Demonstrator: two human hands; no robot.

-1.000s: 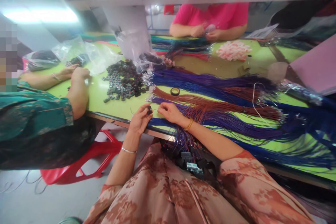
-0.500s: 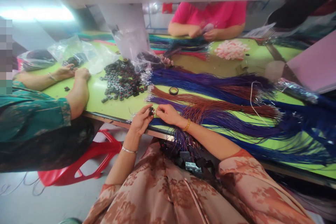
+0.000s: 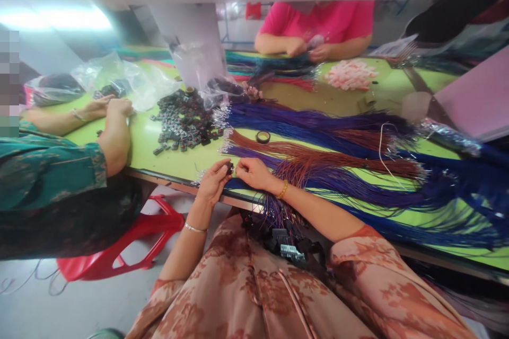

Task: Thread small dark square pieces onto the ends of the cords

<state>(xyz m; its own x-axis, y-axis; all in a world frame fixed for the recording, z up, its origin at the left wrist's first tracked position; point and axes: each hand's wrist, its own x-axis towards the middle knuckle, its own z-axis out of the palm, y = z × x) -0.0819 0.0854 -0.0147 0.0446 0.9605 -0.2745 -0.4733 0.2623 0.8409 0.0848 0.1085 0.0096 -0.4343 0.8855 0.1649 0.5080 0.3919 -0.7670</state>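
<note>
A small black connector (image 3: 229, 169) is pinched between the fingertips of my left hand (image 3: 212, 183), above the table's front edge. Just right of it, my right hand (image 3: 254, 174) is closed, thumb against fingers; whatever it pinches is too small to make out. Beyond my hands lie bundles of brown wires (image 3: 278, 149) and purple wires (image 3: 358, 186) with silvery terminals at their ends. A roll of black tape (image 3: 263, 137) rests among them. Many black connectors are heaped in a pile (image 3: 185, 122) farther left. Wired connectors (image 3: 292, 252) lie at my lap.
At the left a person in a green sleeve (image 3: 51, 169) works with both hands over the green table (image 3: 145, 153). Across it sits a person in pink (image 3: 318, 24) near pale pink pieces (image 3: 350, 74). A red stool (image 3: 131, 243) stands below left.
The hands of the person at the left have shifted slightly left and up. My left hand and the connector have turned very slightly, while my right hand has barely moved.
</note>
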